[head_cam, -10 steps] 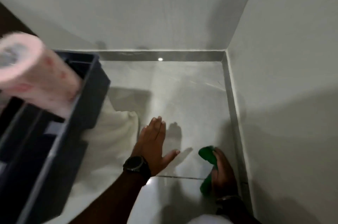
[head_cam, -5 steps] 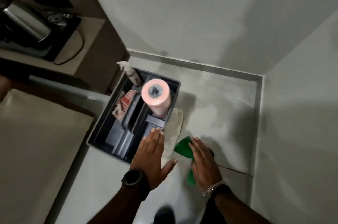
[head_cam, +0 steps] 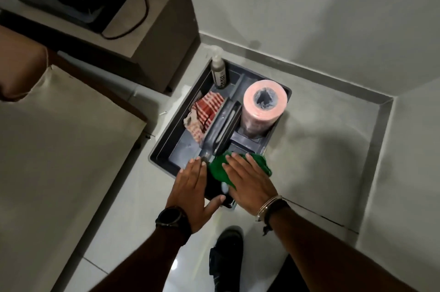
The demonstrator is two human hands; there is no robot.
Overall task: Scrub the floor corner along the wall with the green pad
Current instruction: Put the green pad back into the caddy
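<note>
My right hand [head_cam: 250, 182] holds the green pad [head_cam: 220, 169] above the near end of a dark grey caddy [head_cam: 166, 146] that stands on the floor. The pad pokes out past my fingers on both sides. My left hand [head_cam: 192, 194], with a black watch on the wrist, hovers flat and open beside it, fingers apart, holding nothing. The floor corner [head_cam: 381, 103] where the two pale walls meet lies to the right, well away from both hands. A grey skirting strip runs along both walls there.
The caddy holds a pink paper roll [head_cam: 263, 105], a spray bottle [head_cam: 217, 70] and a red checked cloth [head_cam: 206, 115]. A cabinet [head_cam: 157, 36] with a kettle stands at upper left, a bed [head_cam: 59, 136] at left. My shoe [head_cam: 226, 253] is on the glossy tiles below.
The view rose from close to the floor to standing height. My right hand carried the green pad left, away from the wall, to above the caddy. My left hand left the floor.
</note>
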